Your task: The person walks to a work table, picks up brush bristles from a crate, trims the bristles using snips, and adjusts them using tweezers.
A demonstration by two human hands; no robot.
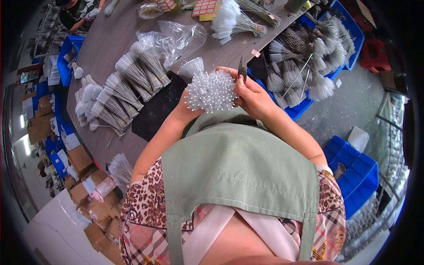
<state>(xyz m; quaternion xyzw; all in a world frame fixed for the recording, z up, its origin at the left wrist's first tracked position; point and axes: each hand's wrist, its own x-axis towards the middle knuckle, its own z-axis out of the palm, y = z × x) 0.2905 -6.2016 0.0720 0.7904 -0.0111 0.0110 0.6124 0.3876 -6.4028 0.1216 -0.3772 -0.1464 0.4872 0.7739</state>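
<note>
A round bundle of thin wire-handled brushes (211,92), white bristles and pale tips turned up, is in front of my apron. My left hand (189,108) is closed around its left side, the fingers mostly hidden beneath the bundle. Between the thumb and fingers of my right hand (255,98) is a dark pointed blade (242,70), its lower part hidden. Whether it belongs to a knife or to scissors I cannot tell. The right fingertips are close against the bundle's right edge. Just beyond it lies another white brush bundle (192,67).
Several brush bundles (132,73) line the table (104,48) at left, beside a black mat (154,110) and a clear plastic bag (179,39). A blue crate (300,106) of bundles stands to the right, another blue crate (353,170) lower right. A person (81,13) sits far left.
</note>
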